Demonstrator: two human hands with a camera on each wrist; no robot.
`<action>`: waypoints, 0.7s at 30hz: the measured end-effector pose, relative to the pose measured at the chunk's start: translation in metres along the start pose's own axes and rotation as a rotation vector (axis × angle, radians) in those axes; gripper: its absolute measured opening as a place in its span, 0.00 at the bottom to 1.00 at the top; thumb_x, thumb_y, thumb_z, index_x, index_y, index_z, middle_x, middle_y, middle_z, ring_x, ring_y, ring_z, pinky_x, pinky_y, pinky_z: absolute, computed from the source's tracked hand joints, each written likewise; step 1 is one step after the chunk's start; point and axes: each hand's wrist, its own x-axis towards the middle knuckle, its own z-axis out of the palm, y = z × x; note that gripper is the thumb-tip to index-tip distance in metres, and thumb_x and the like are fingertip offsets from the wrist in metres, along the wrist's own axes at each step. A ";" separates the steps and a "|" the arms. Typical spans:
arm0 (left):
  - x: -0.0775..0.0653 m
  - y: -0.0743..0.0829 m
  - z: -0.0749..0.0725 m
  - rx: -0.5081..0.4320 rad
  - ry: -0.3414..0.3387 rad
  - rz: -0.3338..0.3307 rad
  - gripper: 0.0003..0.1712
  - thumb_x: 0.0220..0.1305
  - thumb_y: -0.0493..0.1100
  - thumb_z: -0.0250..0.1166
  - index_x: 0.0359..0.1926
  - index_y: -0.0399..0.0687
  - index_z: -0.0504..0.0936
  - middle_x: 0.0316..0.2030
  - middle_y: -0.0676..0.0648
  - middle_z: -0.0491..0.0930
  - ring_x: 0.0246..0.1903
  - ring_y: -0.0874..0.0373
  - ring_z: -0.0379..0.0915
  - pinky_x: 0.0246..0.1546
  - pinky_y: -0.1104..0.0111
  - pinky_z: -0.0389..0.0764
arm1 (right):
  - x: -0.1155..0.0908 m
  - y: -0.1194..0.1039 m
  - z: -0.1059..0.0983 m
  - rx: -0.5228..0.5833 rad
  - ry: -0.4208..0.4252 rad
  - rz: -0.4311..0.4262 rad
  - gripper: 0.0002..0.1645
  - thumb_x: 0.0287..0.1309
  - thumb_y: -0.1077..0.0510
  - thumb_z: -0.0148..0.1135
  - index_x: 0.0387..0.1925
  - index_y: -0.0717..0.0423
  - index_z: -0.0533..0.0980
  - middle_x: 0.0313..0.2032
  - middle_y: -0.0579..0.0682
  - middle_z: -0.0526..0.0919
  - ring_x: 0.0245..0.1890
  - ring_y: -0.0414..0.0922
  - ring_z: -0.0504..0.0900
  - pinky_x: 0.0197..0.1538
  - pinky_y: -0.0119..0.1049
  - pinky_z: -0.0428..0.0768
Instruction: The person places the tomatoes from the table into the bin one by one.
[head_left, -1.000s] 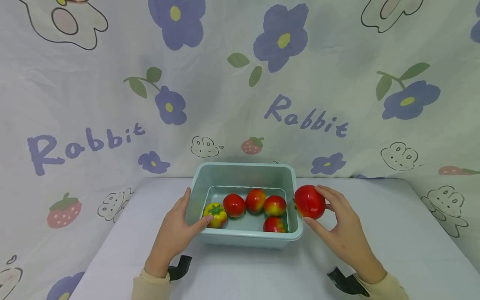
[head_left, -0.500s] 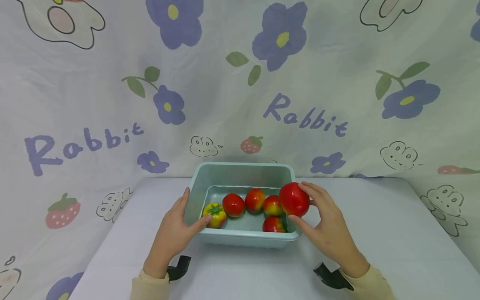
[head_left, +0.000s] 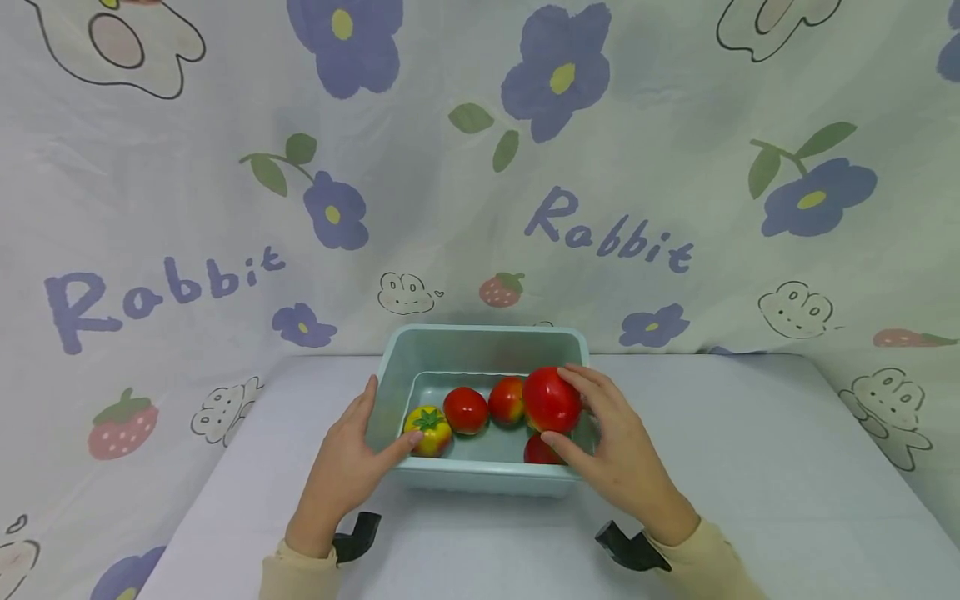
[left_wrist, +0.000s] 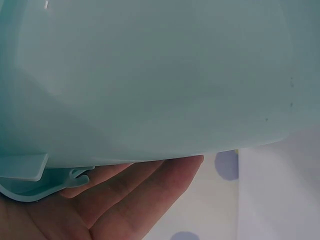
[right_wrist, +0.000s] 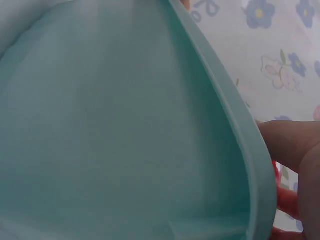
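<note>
My right hand (head_left: pixel 622 458) holds a large red tomato (head_left: pixel 551 400) between thumb and fingers over the right part of a pale green plastic bin (head_left: pixel 487 469). At the bin's left side, my left hand (head_left: pixel 351 467) grips it, thumb over the front rim and fingers along the outer wall. The left wrist view shows those fingers (left_wrist: pixel 150 200) against the bin wall. Inside lie a yellow tomato (head_left: pixel 429 432) with a green calyx, two red tomatoes in the middle, and another red tomato (head_left: pixel 540 450) partly behind my right thumb. One more is hidden behind the held tomato.
The bin stands on a white-covered table (head_left: pixel 480 542). Behind it hangs a cloth (head_left: pixel 450 208) printed with flowers, rabbits and lettering. Black wrist mounts (head_left: pixel 633 548) stick out below both hands.
My right hand has carried the red tomato leftward from beside the bin's right rim to over its right part. My left hand stays at the bin's left side.
</note>
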 end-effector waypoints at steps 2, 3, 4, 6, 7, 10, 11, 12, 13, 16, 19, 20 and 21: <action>0.000 0.000 0.000 -0.003 0.000 0.001 0.57 0.63 0.65 0.65 0.79 0.37 0.50 0.74 0.32 0.58 0.70 0.31 0.58 0.61 0.35 0.66 | 0.002 -0.002 0.003 0.007 -0.013 -0.007 0.46 0.52 0.53 0.78 0.71 0.47 0.67 0.68 0.49 0.69 0.63 0.46 0.74 0.55 0.46 0.82; 0.000 0.000 0.000 -0.006 -0.001 0.002 0.57 0.63 0.65 0.65 0.78 0.37 0.50 0.74 0.32 0.58 0.70 0.31 0.58 0.61 0.35 0.66 | 0.004 -0.003 0.004 0.007 -0.019 -0.011 0.46 0.52 0.53 0.78 0.71 0.48 0.67 0.68 0.49 0.69 0.63 0.47 0.74 0.56 0.47 0.82; 0.000 0.000 0.000 -0.009 -0.001 0.003 0.58 0.63 0.65 0.66 0.78 0.37 0.50 0.74 0.32 0.58 0.70 0.31 0.58 0.61 0.35 0.66 | 0.005 -0.004 0.005 0.003 -0.024 -0.016 0.46 0.53 0.53 0.78 0.71 0.48 0.67 0.69 0.49 0.69 0.64 0.47 0.73 0.56 0.47 0.81; 0.000 0.000 -0.001 -0.010 -0.003 0.005 0.58 0.63 0.65 0.66 0.78 0.37 0.50 0.74 0.32 0.57 0.70 0.31 0.58 0.61 0.35 0.66 | 0.007 -0.006 0.008 -0.005 -0.034 -0.028 0.46 0.53 0.53 0.78 0.72 0.48 0.66 0.69 0.49 0.69 0.64 0.48 0.73 0.56 0.47 0.81; 0.000 0.000 0.000 -0.010 -0.003 0.005 0.58 0.63 0.65 0.66 0.78 0.37 0.50 0.74 0.32 0.57 0.70 0.31 0.58 0.61 0.35 0.67 | 0.008 -0.007 0.009 -0.007 -0.036 -0.035 0.47 0.53 0.53 0.78 0.72 0.49 0.66 0.69 0.50 0.69 0.65 0.49 0.73 0.56 0.47 0.81; 0.000 -0.001 0.000 -0.011 -0.002 0.009 0.58 0.63 0.65 0.65 0.78 0.37 0.50 0.74 0.33 0.57 0.70 0.32 0.58 0.61 0.35 0.67 | 0.009 -0.008 0.013 -0.014 -0.047 -0.052 0.47 0.52 0.54 0.78 0.71 0.50 0.66 0.69 0.51 0.69 0.64 0.51 0.73 0.55 0.48 0.82; 0.000 -0.001 0.000 -0.011 -0.002 0.010 0.58 0.63 0.65 0.65 0.78 0.37 0.50 0.74 0.33 0.57 0.70 0.32 0.58 0.61 0.35 0.67 | 0.010 -0.008 0.015 -0.017 -0.053 -0.052 0.47 0.52 0.54 0.78 0.71 0.50 0.66 0.69 0.51 0.69 0.64 0.51 0.73 0.55 0.48 0.82; 0.001 -0.001 0.001 -0.012 -0.001 0.012 0.58 0.63 0.65 0.65 0.79 0.37 0.50 0.74 0.33 0.57 0.70 0.32 0.59 0.61 0.36 0.67 | 0.010 -0.008 0.016 -0.017 -0.058 -0.051 0.47 0.52 0.55 0.78 0.71 0.50 0.66 0.69 0.51 0.69 0.64 0.51 0.73 0.55 0.48 0.82; 0.001 -0.001 0.001 -0.014 -0.001 0.012 0.57 0.63 0.65 0.66 0.79 0.37 0.50 0.74 0.33 0.57 0.70 0.32 0.59 0.61 0.36 0.67 | 0.010 -0.008 0.016 -0.019 -0.064 -0.047 0.47 0.52 0.54 0.78 0.71 0.50 0.66 0.69 0.51 0.69 0.64 0.51 0.73 0.55 0.48 0.82; 0.001 -0.001 0.001 -0.013 0.000 0.012 0.57 0.63 0.64 0.66 0.79 0.37 0.50 0.74 0.33 0.57 0.70 0.32 0.58 0.61 0.36 0.67 | 0.011 -0.008 0.018 -0.026 -0.083 -0.032 0.47 0.52 0.53 0.79 0.71 0.49 0.66 0.69 0.50 0.69 0.64 0.50 0.74 0.54 0.47 0.82; 0.001 -0.001 0.000 -0.007 -0.002 0.008 0.58 0.63 0.65 0.65 0.78 0.37 0.49 0.74 0.33 0.57 0.70 0.32 0.58 0.61 0.35 0.67 | 0.012 -0.008 0.018 -0.034 -0.095 -0.027 0.47 0.52 0.52 0.78 0.72 0.49 0.66 0.69 0.50 0.69 0.65 0.50 0.74 0.54 0.48 0.82; 0.001 -0.001 0.000 -0.005 -0.003 0.006 0.58 0.63 0.65 0.65 0.78 0.37 0.49 0.74 0.33 0.57 0.70 0.32 0.58 0.61 0.35 0.67 | 0.012 -0.008 0.019 -0.037 -0.096 -0.029 0.47 0.53 0.51 0.78 0.72 0.49 0.66 0.69 0.51 0.69 0.65 0.51 0.74 0.55 0.49 0.82; 0.001 -0.001 0.000 -0.004 -0.004 0.004 0.58 0.63 0.65 0.65 0.78 0.37 0.49 0.74 0.33 0.57 0.70 0.32 0.58 0.61 0.35 0.67 | 0.012 -0.008 0.018 -0.039 -0.097 -0.031 0.47 0.53 0.51 0.77 0.72 0.49 0.66 0.69 0.51 0.69 0.65 0.51 0.74 0.56 0.49 0.81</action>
